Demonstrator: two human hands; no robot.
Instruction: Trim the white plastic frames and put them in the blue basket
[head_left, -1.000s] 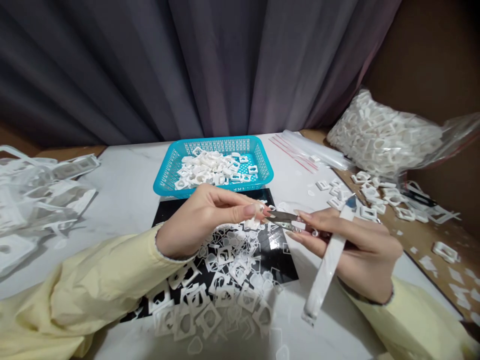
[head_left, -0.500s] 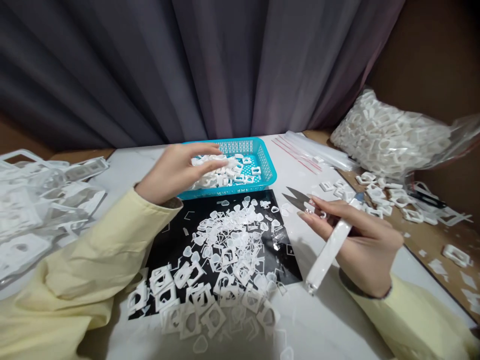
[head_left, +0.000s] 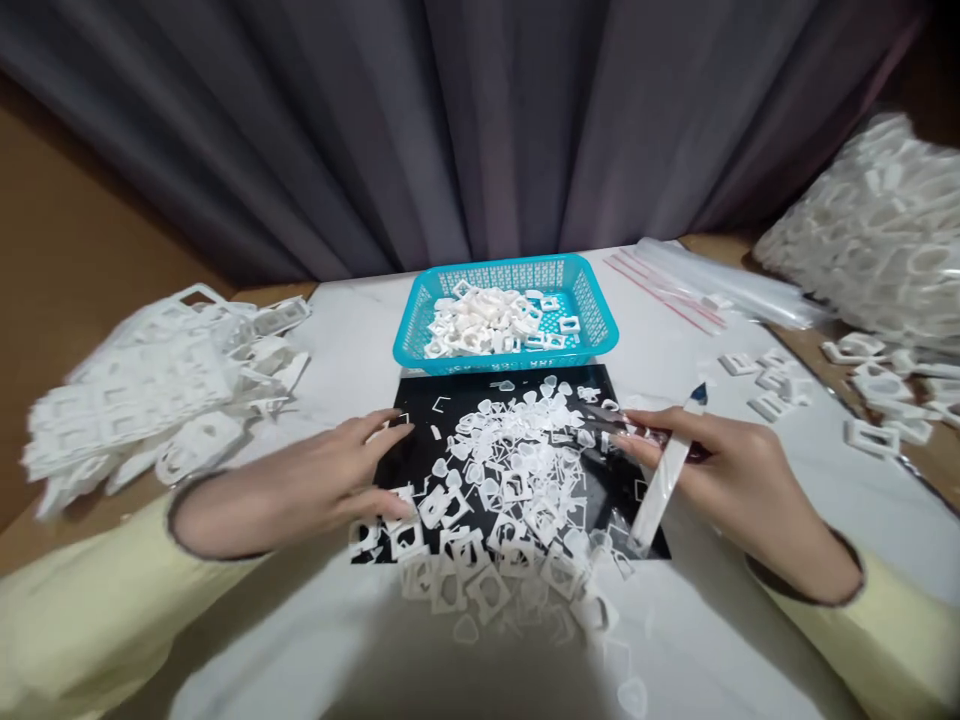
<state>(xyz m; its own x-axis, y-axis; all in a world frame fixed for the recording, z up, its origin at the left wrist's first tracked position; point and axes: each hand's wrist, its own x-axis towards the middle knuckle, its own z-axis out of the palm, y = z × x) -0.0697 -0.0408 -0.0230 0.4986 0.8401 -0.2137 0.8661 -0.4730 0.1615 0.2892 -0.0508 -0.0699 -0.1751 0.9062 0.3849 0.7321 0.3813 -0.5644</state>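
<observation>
With the black mat [head_left: 420, 450] as the middle of the clock, a big heap of white plastic [head_left: 150, 390] sits out at ten o'clock. Nearer in, at nine, the left hand [head_left: 304, 487] is held with thumb and fingers well apart over the mat's edge. Its thumb tip is right by the small white frames [head_left: 474, 590], which spread round to six o'clock, some of them off the mat onto the pale table [head_left: 255, 680]; whether the thumb touches one, I can't tell. At twelve, just past the mat, stands a blue basket [head_left: 411, 340] with a pile of white pieces [head_left: 487, 320] in it. Thin scraps [head_left: 532, 430] cover the mat's middle. At three, the right hand [head_left: 739, 460] has its fingers closed round a pair of scissors [head_left: 604, 415], the blurred blades pointing towards nine; a slim white stick [head_left: 661, 490] crosses the same hand, blue tip towards one. Further right, flat clear bags [head_left: 727, 285] lie at one o'clock, with loose frames [head_left: 885, 385] and a stuffed bag [head_left: 877, 230] at two
</observation>
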